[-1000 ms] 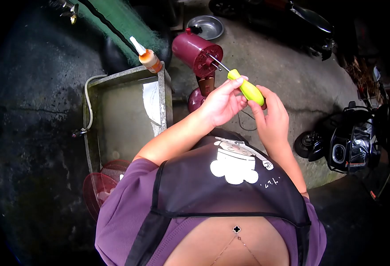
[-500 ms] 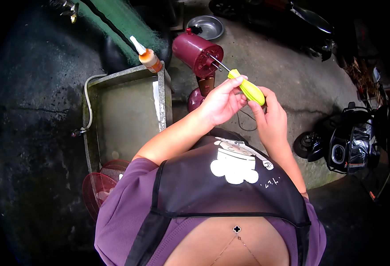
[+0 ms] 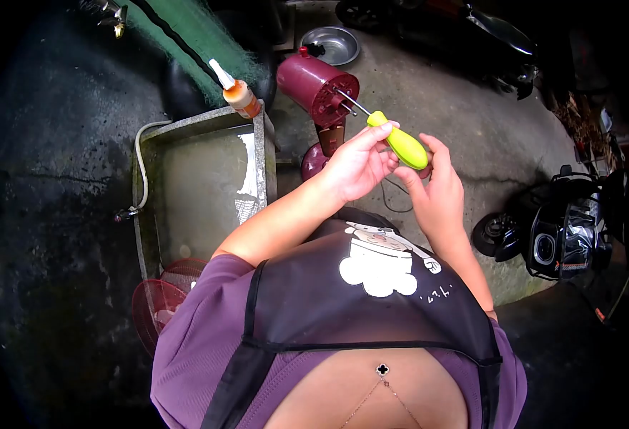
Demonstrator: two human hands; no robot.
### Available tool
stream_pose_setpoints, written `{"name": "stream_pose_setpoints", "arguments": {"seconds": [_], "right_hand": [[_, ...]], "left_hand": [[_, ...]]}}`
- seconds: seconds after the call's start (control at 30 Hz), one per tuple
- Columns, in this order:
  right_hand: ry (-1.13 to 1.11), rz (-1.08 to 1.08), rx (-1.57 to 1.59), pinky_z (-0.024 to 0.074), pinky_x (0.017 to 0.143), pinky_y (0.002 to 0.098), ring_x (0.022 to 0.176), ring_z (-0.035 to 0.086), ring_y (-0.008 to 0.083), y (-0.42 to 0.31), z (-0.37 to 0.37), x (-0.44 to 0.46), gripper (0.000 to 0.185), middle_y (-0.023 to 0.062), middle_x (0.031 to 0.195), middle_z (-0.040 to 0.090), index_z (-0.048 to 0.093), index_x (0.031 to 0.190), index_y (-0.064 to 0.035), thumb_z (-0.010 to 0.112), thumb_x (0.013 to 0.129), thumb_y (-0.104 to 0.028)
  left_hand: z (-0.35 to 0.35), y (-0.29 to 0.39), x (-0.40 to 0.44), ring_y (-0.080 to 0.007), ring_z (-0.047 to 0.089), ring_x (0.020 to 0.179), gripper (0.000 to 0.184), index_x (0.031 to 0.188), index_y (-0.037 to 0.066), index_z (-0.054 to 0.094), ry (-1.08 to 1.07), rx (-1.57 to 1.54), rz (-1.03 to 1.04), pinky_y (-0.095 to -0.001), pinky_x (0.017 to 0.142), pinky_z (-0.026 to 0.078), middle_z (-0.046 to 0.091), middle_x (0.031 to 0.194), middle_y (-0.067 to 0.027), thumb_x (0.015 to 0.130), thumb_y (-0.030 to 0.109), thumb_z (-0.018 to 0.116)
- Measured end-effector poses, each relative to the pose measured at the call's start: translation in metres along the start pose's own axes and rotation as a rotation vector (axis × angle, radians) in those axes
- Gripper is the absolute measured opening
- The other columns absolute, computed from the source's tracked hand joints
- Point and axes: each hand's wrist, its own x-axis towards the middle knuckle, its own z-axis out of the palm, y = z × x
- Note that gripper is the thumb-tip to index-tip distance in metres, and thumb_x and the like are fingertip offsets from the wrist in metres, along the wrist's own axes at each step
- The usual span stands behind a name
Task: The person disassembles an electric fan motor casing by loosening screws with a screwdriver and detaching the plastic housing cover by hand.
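Observation:
My left hand (image 3: 361, 164) is closed around the yellow-green handle of a screwdriver (image 3: 404, 145), thumb along its upper part. The screwdriver's shaft reaches to the front face of a maroon fan motor housing (image 3: 314, 86), beside a protruding metal shaft. Whether its tip sits in a screw is too small to tell. My right hand (image 3: 437, 187) is by the butt of the handle, thumb and fingers spread apart around it and holding nothing. Below the housing, the fan's stand and base (image 3: 316, 159) are partly covered by my left hand.
Left of the fan stands a concrete basin (image 3: 263, 154), an orange spray bottle (image 3: 241, 99) on its corner. Red fan guards (image 3: 159, 304) lean near its lower end. A metal bowl (image 3: 339, 47) lies behind the fan. Black vehicle-like equipment (image 3: 561, 229) stands at right.
My right thumb and fingers have opened away from the screwdriver's handle. The handle has turned a little; my left hand stays in place on it.

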Motion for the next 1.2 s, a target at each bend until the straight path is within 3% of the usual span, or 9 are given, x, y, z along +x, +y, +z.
{"name": "stream_pose_setpoints", "arguments": {"seconds": [0.07,0.17,0.23,0.43,0.53,0.63,0.83,0.93,1.2], "right_hand": [[-0.082,0.194,0.067,0.0517,0.075,0.0377,0.09,0.065,0.03,0.003,0.0,-0.001,0.039,0.0144,0.1,0.064,0.058,0.121,-0.0063,0.072,0.086,-0.016],[0.091,-0.272,-0.11,0.0504,0.078,0.0387,0.089,0.064,0.0306,0.009,0.0,0.001,0.038,0.0134,0.094,0.065,0.059,0.12,-0.0078,0.072,0.086,-0.016],[-0.039,0.121,-0.025,0.0486,0.081,0.0404,0.088,0.063,0.0314,-0.005,-0.006,-0.004,0.037,0.013,0.091,0.065,0.059,0.12,-0.0073,0.072,0.086,-0.016],[0.058,-0.205,-0.132,0.047,0.081,0.041,0.088,0.062,0.0302,0.005,-0.002,0.002,0.041,0.0118,0.094,0.065,0.059,0.12,-0.0045,0.074,0.084,-0.018],[-0.041,0.059,-0.046,0.0465,0.08,0.04,0.091,0.061,0.0292,0.002,-0.002,-0.005,0.043,0.0101,0.098,0.065,0.059,0.12,-0.0062,0.074,0.082,-0.017],[0.014,-0.177,-0.188,0.0461,0.08,0.0396,0.094,0.061,0.0288,0.007,-0.003,-0.001,0.042,0.009,0.101,0.066,0.059,0.12,-0.0067,0.073,0.082,-0.017],[-0.12,0.139,-0.013,0.0459,0.081,0.0397,0.094,0.061,0.0286,0.004,-0.002,-0.005,0.042,0.0106,0.102,0.065,0.059,0.12,-0.0052,0.073,0.083,-0.019],[-0.007,-0.193,-0.191,0.0461,0.081,0.0403,0.093,0.062,0.0282,0.008,-0.002,-0.003,0.043,0.0123,0.102,0.065,0.057,0.121,-0.004,0.072,0.084,-0.02],[-0.083,0.022,-0.023,0.047,0.082,0.0412,0.092,0.062,0.0298,0.006,-0.002,-0.006,0.041,0.0137,0.1,0.065,0.057,0.12,-0.003,0.072,0.084,-0.017]], "left_hand": [[-0.003,-0.003,0.002,-0.0147,0.063,0.087,0.025,0.116,0.009,0.059,-0.012,-0.021,-0.011,-0.0267,0.077,0.05,0.066,0.105,-0.0074,0.099,0.027,0.059],[-0.004,-0.001,0.002,-0.0146,0.063,0.086,0.025,0.116,0.009,0.059,-0.032,-0.043,-0.011,-0.0269,0.076,0.051,0.066,0.105,-0.0079,0.099,0.027,0.059],[-0.001,0.0,0.003,-0.0146,0.063,0.086,0.025,0.116,0.009,0.059,-0.007,-0.028,-0.008,-0.0268,0.076,0.05,0.066,0.105,-0.0081,0.099,0.027,0.059],[-0.004,-0.001,0.003,-0.015,0.062,0.086,0.024,0.116,0.009,0.059,-0.008,-0.038,-0.006,-0.0263,0.075,0.05,0.066,0.104,-0.0085,0.098,0.026,0.059],[-0.003,0.001,0.001,-0.015,0.062,0.086,0.025,0.116,0.009,0.059,-0.005,-0.035,-0.006,-0.0263,0.075,0.05,0.066,0.104,-0.0085,0.098,0.026,0.059],[0.001,0.001,0.0,-0.0146,0.06,0.085,0.025,0.116,0.009,0.059,0.013,-0.037,-0.012,-0.0268,0.075,0.048,0.064,0.103,-0.0071,0.098,0.026,0.06],[-0.005,0.0,0.0,-0.015,0.059,0.085,0.026,0.117,0.009,0.059,0.024,-0.013,0.001,-0.0274,0.074,0.048,0.064,0.102,-0.0074,0.097,0.027,0.06],[-0.005,0.0,0.002,-0.0162,0.061,0.086,0.028,0.118,0.008,0.058,0.023,-0.023,-0.002,-0.0277,0.074,0.049,0.066,0.103,-0.01,0.097,0.027,0.06],[-0.006,0.005,0.003,-0.0168,0.062,0.086,0.028,0.119,0.008,0.057,0.012,0.0,0.016,-0.0289,0.076,0.05,0.066,0.101,-0.0093,0.097,0.026,0.06]]}}
